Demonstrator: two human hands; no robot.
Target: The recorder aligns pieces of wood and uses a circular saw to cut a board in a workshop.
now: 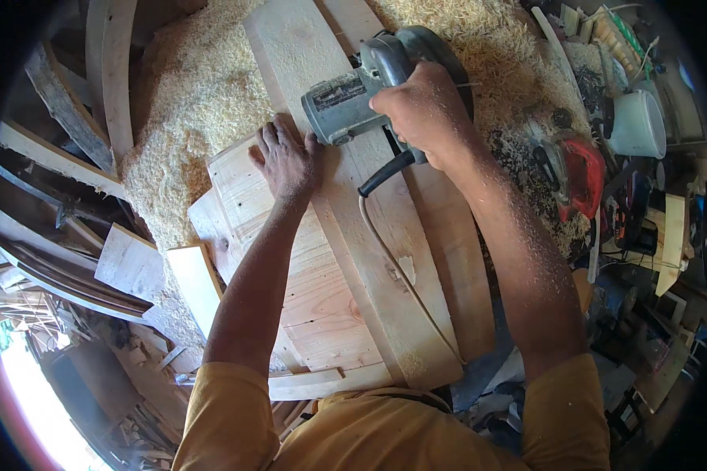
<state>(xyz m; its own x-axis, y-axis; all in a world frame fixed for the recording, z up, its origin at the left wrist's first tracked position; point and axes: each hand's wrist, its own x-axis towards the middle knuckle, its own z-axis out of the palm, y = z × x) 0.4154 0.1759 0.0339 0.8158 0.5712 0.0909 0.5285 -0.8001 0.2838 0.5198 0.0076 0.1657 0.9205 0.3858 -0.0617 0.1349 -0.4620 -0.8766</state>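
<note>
My right hand (pixel 430 114) is wrapped round the top handle of a grey-green circular saw (pixel 344 106). The saw rests on a long pale board (pixel 369 216) near its far part; the blade is hidden from here. A black sleeve and thin cord (pixel 390 255) trail from the tool back toward me over the wood. My left hand (pixel 287 161) lies with fingers spread at the board's left edge, just left of the motor housing, holding no object. Under it and to the left is a wide jointed wooden panel (pixel 322 294). Sawdust speckles my right forearm.
Deep wood shavings (pixel 188 118) heap beyond and left of the boards. Curved wooden pieces (pixel 118 86) crowd the left side. Rightward sit a red power tool (pixel 581 177), a white bucket (pixel 638 129) and cluttered scraps. A white-faced block (pixel 194 282) stands by the panel.
</note>
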